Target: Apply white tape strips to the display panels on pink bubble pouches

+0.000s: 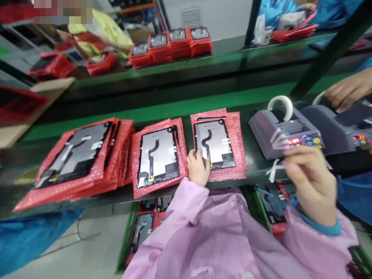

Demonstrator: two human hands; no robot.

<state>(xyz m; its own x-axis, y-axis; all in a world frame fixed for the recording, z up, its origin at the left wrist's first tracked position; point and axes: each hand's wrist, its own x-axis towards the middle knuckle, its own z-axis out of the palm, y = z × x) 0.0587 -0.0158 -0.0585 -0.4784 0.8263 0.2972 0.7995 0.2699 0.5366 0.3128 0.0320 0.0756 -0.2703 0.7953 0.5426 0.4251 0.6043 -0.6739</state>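
My left hand (198, 167) rests with curled fingers on the near left corner of a grey display panel (214, 142) that lies on a red bubble-wrap sheet (236, 131). Left of it lies a second panel (158, 155) on its own red sheet. My right hand (308, 178) is raised in front of a grey tape dispenser (276, 131), fingers bent near strips of white tape (274, 166) hanging off its front edge; motion blur hides whether it grips one. Both sleeves are pink.
A pile of panels in red wrap (78, 159) lies at the left. A white tape roll (281, 104) sits atop the dispenser. Another person's hand (347, 91) works at a second dispenser (340, 128) on the right. Stacks of red-wrapped panels (171, 46) stand on the far bench.
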